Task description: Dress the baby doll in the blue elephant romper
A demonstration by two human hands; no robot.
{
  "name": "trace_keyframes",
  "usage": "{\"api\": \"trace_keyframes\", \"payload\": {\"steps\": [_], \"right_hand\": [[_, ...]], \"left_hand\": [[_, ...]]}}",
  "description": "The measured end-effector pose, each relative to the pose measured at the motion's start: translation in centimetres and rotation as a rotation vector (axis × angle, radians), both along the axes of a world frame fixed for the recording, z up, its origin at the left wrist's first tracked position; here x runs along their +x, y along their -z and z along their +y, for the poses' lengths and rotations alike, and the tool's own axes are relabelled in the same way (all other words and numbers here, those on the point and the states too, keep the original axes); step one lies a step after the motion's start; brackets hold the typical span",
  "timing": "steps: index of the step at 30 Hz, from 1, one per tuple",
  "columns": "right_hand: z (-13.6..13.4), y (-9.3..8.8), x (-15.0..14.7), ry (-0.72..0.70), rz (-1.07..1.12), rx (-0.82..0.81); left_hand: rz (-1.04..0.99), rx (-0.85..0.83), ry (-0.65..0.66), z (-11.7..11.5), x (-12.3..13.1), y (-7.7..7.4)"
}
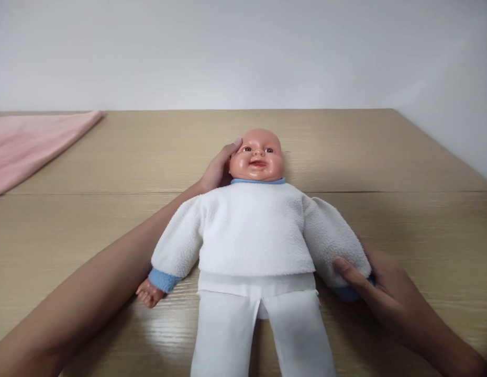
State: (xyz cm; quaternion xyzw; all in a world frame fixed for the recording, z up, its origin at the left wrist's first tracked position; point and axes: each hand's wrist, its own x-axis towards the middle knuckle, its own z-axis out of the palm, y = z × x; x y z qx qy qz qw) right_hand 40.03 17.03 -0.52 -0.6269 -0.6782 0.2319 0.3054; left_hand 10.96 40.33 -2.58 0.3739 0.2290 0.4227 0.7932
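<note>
On table: doll, plain sweater, sleeve in right hand.

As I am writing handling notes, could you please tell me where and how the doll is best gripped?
Probably around the middle of the doll, from both sides: its sleeves angle away from the waist, leaving room there, and the broad, fleecy top should give more purchase than the smooth, rounded head.
</note>
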Motion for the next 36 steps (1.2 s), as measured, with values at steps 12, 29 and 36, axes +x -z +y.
{"api": "trace_keyframes", "payload": {"steps": [12,29,36], "right_hand": [[-0.2,0.4,0.4,0.069,-0.025,-0.012],[-0.1,1.0,0.7,0.026,0.033,0.104],[1.6,0.9,1.8,0.399,0.380,0.069]], "left_hand": [[-0.009,0.016,0.013,-0.1,0.0,-0.2],[0.012,0.046,0.003,-0.2,0.0,-0.5],[0.000,0.056,0.013,-0.3,0.0,-0.8]]}}
